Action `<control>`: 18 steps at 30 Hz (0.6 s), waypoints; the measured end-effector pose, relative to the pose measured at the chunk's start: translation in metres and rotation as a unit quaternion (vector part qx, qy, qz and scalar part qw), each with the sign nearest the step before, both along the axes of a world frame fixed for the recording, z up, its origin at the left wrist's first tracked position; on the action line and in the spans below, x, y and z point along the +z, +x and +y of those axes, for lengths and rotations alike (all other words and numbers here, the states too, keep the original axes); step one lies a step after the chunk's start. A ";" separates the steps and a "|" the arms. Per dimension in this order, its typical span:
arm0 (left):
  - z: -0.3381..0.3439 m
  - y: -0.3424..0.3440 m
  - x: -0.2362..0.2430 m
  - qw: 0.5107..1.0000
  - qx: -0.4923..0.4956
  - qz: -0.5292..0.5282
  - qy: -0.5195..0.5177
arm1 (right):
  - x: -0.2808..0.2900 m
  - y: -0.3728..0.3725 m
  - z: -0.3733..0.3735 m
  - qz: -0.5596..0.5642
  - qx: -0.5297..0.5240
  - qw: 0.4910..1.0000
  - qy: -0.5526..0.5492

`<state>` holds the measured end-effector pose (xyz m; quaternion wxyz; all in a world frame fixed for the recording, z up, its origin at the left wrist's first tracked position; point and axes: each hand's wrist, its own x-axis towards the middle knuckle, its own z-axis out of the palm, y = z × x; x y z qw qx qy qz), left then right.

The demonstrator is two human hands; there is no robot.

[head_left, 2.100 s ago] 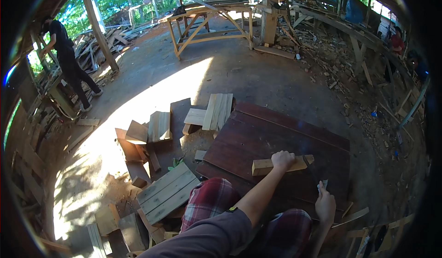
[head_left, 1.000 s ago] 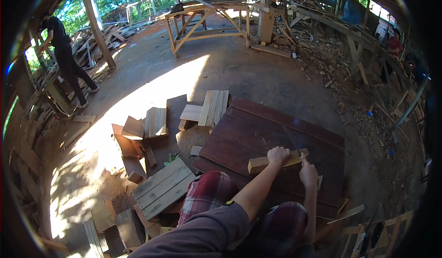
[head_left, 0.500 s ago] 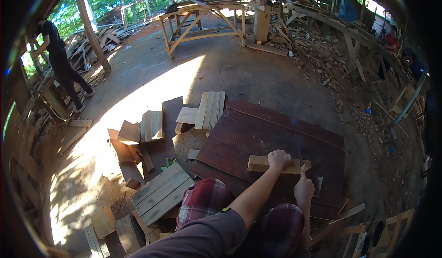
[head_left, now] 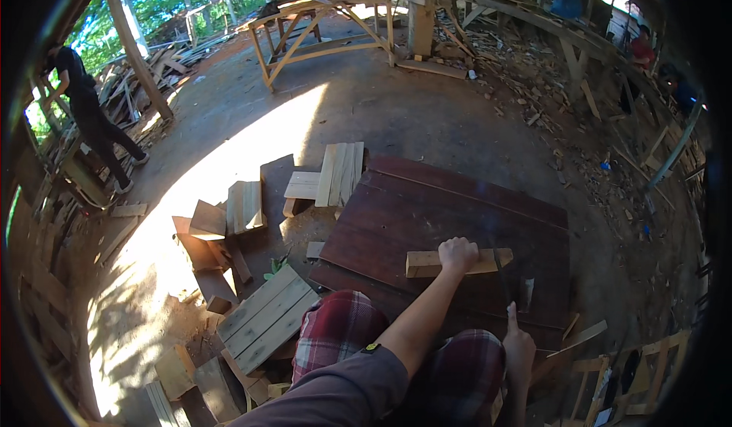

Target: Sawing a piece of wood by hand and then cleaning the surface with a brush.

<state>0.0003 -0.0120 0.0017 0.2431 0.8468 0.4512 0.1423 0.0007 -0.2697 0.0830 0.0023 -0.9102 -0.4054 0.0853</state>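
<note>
My left hand (head_left: 459,255) is closed over the middle of a pale wooden block (head_left: 423,264), pressing it against a dark red-brown wooden panel (head_left: 389,225). Lower right, my right hand (head_left: 519,345) is closed with its index finger stretched forward. From it a thin dark blade (head_left: 503,278) runs to the block's right end; it looks like a handsaw seen edge-on. Its handle is hidden in my fist. The panel lies in front of my knees, which show in red plaid cloth.
Stacked boards (head_left: 341,174) and loose blocks (head_left: 244,206) lie left of the panel. Weathered planks (head_left: 268,319) sit beside my left knee. A wooden trestle table (head_left: 328,49) stands at the back. One person (head_left: 80,95) works at far left; others are at far right. Wood scraps (head_left: 526,95) litter the right side.
My right hand has drawn back toward me, away from the block, baring the thin dark blade. My left hand stays on the block. The whole view has shifted slightly.
</note>
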 end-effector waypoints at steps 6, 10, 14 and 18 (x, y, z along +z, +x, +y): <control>-0.004 -0.002 0.005 0.999 -0.022 0.021 -0.030 | -0.035 0.035 0.057 -0.009 0.018 0.999 0.026; 0.003 -0.005 0.007 0.999 0.005 0.019 -0.048 | -0.055 0.045 0.083 -0.031 0.033 0.997 0.068; -0.012 -0.001 0.011 0.999 -0.007 0.022 -0.038 | -0.074 0.036 0.066 -0.034 0.004 0.991 0.128; -0.006 -0.002 0.009 0.998 0.004 0.014 -0.055 | -0.050 0.028 0.045 -0.029 0.022 0.995 0.093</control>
